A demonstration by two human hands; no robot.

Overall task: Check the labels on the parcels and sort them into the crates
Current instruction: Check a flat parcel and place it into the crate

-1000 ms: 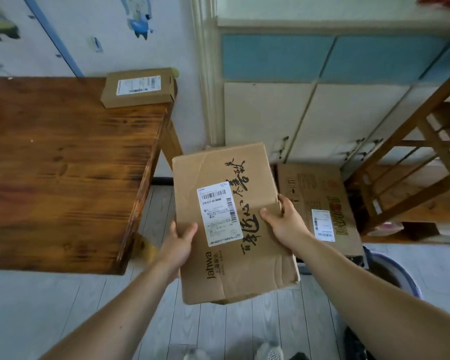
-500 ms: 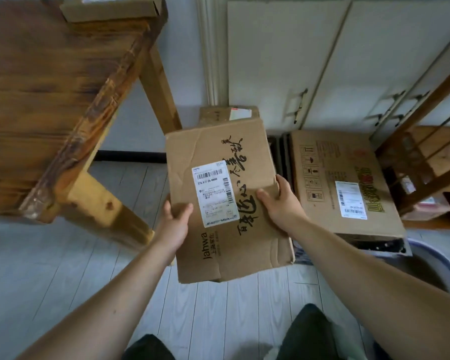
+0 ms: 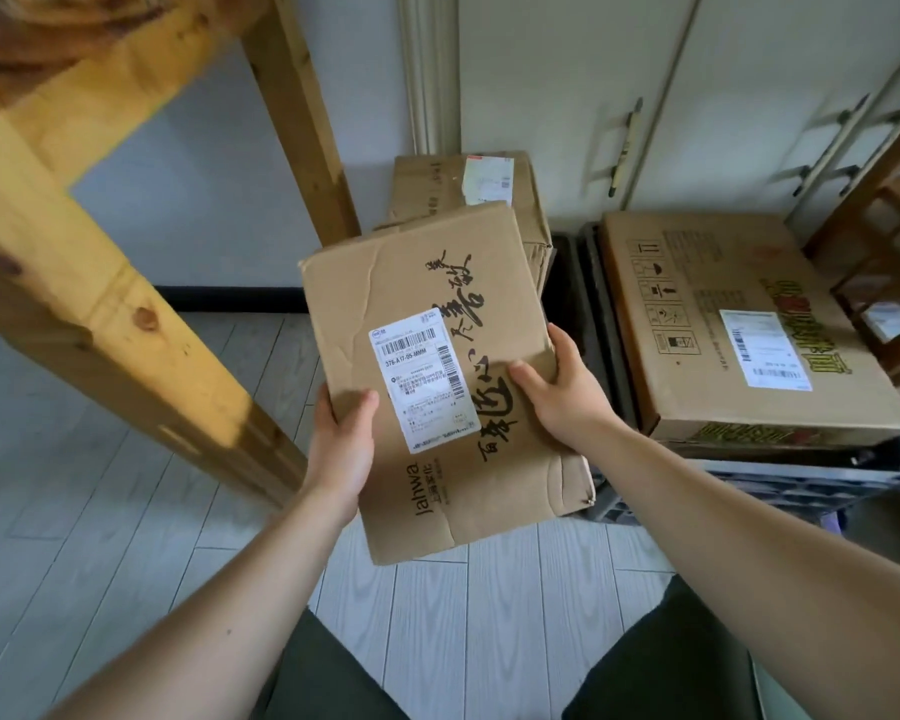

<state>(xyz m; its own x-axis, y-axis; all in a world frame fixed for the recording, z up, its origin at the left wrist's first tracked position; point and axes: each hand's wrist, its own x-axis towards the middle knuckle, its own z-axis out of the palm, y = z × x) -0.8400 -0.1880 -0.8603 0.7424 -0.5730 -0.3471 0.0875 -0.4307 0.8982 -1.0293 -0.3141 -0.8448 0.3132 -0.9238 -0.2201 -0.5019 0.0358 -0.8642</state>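
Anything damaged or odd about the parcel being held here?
The held parcel is creased across its top face and crumpled at its near right corner; left hand and right hand grip its sides.

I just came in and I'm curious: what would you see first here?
First, the creased cardboard parcel in the middle, gripped by the left hand and right hand, its white label facing up. On the right, a bigger labelled box lies on a dark crate. Another parcel sits behind the held one, by the wooden table leg.
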